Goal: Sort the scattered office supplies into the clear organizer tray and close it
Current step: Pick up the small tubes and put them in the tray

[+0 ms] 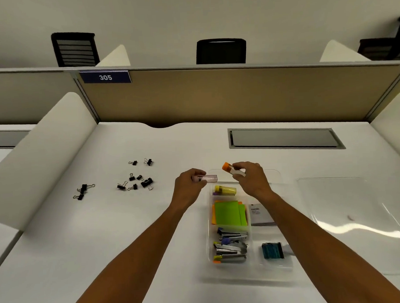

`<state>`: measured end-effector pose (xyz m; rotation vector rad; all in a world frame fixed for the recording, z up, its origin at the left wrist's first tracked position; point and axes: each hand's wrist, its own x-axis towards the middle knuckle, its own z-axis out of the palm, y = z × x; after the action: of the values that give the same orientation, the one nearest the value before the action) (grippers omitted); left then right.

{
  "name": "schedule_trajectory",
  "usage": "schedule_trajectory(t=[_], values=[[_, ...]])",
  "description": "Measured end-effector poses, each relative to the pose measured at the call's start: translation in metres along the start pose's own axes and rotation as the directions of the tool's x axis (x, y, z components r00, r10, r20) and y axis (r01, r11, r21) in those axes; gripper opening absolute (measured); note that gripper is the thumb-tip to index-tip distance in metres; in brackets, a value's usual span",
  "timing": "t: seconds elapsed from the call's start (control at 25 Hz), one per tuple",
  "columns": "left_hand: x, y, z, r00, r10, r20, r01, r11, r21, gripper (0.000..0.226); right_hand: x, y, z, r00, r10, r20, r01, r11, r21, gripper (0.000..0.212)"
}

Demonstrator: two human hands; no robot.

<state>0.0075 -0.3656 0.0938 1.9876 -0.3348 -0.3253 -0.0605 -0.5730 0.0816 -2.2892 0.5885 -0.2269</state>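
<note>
My left hand point(188, 186) grips a small pink clear case point(207, 178) just left of the clear organizer tray point(280, 265). Over the tray's far end, my right hand point(250, 177) pinches an orange-capped case point(229, 168). Inside the tray lie a yellow case point(226, 189), green and orange sticky notes point(229, 213), a white card pack point(259, 214), several staplers point(230, 246) and a teal block of staples point(272, 250). Several black binder clips point(136, 180) are scattered on the desk to the left, with two more binder clips point(81, 191) farther left.
The tray's clear lid point(348, 213) lies flat on the desk to the right of the tray. A grey cable hatch point(283, 138) is set in the desk behind. White side dividers and a tan back panel enclose the desk.
</note>
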Motion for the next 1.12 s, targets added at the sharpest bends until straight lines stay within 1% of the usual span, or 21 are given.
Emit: schedule_trajectory(t=[0.08,0.16,0.24,0.28,0.36,0.4,0.44,0.52,0.56,0.6,0.64,0.68,0.76,0.8,0.84,0.92,0.96,1.0,1.04,1.08,1.12], values=[[0.008,0.003,0.016,0.998,0.025,0.050,-0.029,0.995,0.098,0.025,0.005,0.005,-0.002,1.000,0.007,0.024,-0.006,0.999,-0.040,0.037],[0.016,0.005,0.032,0.994,0.046,0.100,-0.068,0.971,0.230,0.026,0.009,0.009,0.000,0.999,-0.006,0.048,0.012,0.992,-0.124,0.036],[0.023,0.001,0.046,0.992,0.037,0.119,-0.075,0.940,0.332,0.026,0.012,0.012,0.004,0.997,-0.026,0.074,0.040,0.981,-0.191,0.035],[0.025,-0.002,0.050,0.993,0.028,0.114,-0.071,0.918,0.391,0.025,0.014,0.013,0.007,0.995,-0.034,0.089,0.053,0.974,-0.222,0.034],[0.028,-0.011,0.055,0.993,0.069,0.091,-0.107,0.838,0.535,0.023,0.017,0.015,0.013,0.992,-0.041,0.122,0.076,0.952,-0.296,0.032],[0.030,-0.016,0.057,0.992,0.097,0.075,-0.123,0.813,0.569,0.023,0.018,0.015,0.017,0.989,-0.045,0.140,0.090,0.938,-0.336,0.032],[0.031,-0.018,0.058,0.991,0.099,0.087,-0.131,0.805,0.578,0.023,0.019,0.015,0.020,0.986,-0.053,0.155,0.108,0.921,-0.374,0.031],[0.035,-0.024,0.064,0.972,0.131,0.194,-0.225,0.753,0.618,0.022,0.022,0.014,0.027,0.981,-0.080,0.179,0.153,0.882,-0.446,0.030],[0.037,-0.025,0.066,0.957,0.143,0.252,-0.276,0.710,0.648,0.020,0.023,0.014,0.029,0.978,-0.092,0.189,0.173,0.864,-0.474,0.031],[0.036,-0.024,0.068,0.950,0.148,0.274,-0.297,0.695,0.655,0.019,0.024,0.014,0.030,0.975,-0.103,0.198,0.189,0.849,-0.494,0.032],[0.038,-0.027,0.072,0.940,0.178,0.292,-0.334,0.659,0.674,0.021,0.025,0.015,0.031,0.972,-0.113,0.205,0.205,0.834,-0.512,0.032],[0.039,-0.029,0.075,0.944,0.162,0.286,-0.320,0.655,0.685,0.023,0.026,0.016,0.031,0.969,-0.125,0.215,0.223,0.817,-0.532,0.033],[0.039,-0.030,0.077,0.933,0.149,0.328,-0.342,0.655,0.674,0.022,0.026,0.018,0.031,0.959,-0.143,0.244,0.259,0.787,-0.560,0.034],[0.038,-0.031,0.076,0.935,0.154,0.318,-0.338,0.655,0.676,0.021,0.026,0.019,0.031,0.956,-0.143,0.256,0.267,0.784,-0.560,0.035],[0.035,-0.027,0.074,0.947,0.133,0.292,-0.295,0.719,0.630,0.020,0.026,0.020,0.031,0.955,-0.138,0.264,0.267,0.791,-0.551,0.036],[0.034,-0.028,0.075,0.955,0.108,0.277,-0.256,0.772,0.581,0.019,0.026,0.020,0.030,0.956,-0.125,0.264,0.250,0.816,-0.522,0.038],[0.034,-0.029,0.075,0.955,0.134,0.264,-0.268,0.772,0.577,0.019,0.025,0.020,0.029,0.959,-0.118,0.257,0.238,0.829,-0.507,0.038],[0.033,-0.029,0.076,0.966,0.110,0.235,-0.223,0.816,0.533,0.021,0.025,0.020,0.029,0.962,-0.111,0.248,0.224,0.841,-0.493,0.039],[0.033,-0.030,0.077,0.959,0.145,0.243,-0.261,0.785,0.562,0.023,0.024,0.019,0.029,0.966,-0.104,0.238,0.209,0.852,-0.480,0.039],[0.031,-0.027,0.076,0.966,0.120,0.229,-0.231,0.802,0.551,0.024,0.023,0.017,0.028,0.969,-0.096,0.227,0.195,0.864,-0.464,0.039],[0.032,-0.025,0.074,0.968,0.114,0.223,-0.223,0.797,0.562,0.022,0.022,0.015,0.027,0.972,-0.091,0.218,0.182,0.878,-0.443,0.040]])
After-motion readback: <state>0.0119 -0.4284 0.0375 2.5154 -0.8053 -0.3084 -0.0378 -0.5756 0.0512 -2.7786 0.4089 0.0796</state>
